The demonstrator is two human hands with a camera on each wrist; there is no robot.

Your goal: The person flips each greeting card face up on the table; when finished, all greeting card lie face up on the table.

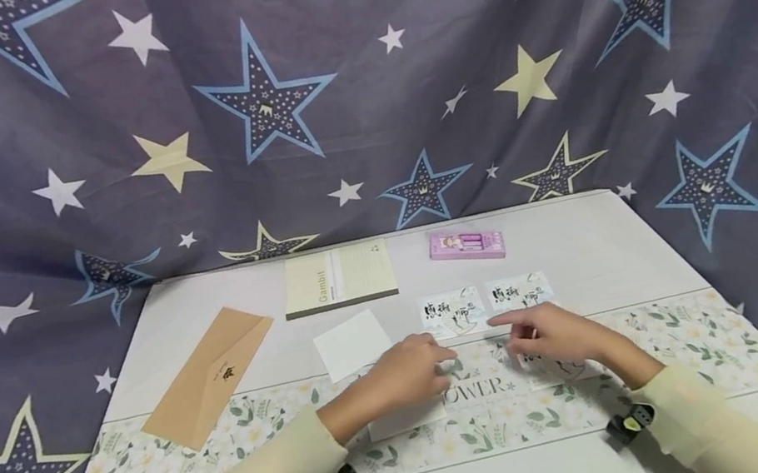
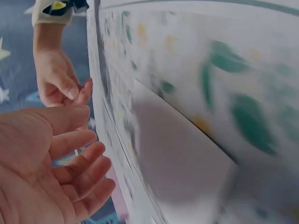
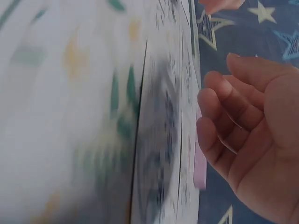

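Note:
My left hand (image 1: 409, 371) hovers with loosely bent fingers over a blank white card (image 1: 406, 421), which it partly hides in the head view. Nothing is in its grasp; the left wrist view shows the palm (image 2: 28, 163) bare. With its index finger extended toward the printed cards, my right hand (image 1: 552, 334) also holds nothing. Beneath it lies a card with black lettering (image 1: 573, 370), partly covered. Two similar printed cards, a left one (image 1: 452, 315) and a right one (image 1: 518, 292), lie side by side beyond the hands. Another blank white card (image 1: 352, 344) rests left of them.
A brown envelope (image 1: 209, 376) lies slanted on the left of the table (image 1: 602, 248). At the back are a cream notebook (image 1: 355, 274) and a pink-purple box (image 1: 466, 245). A star-patterned curtain (image 1: 353, 89) hangs behind the table.

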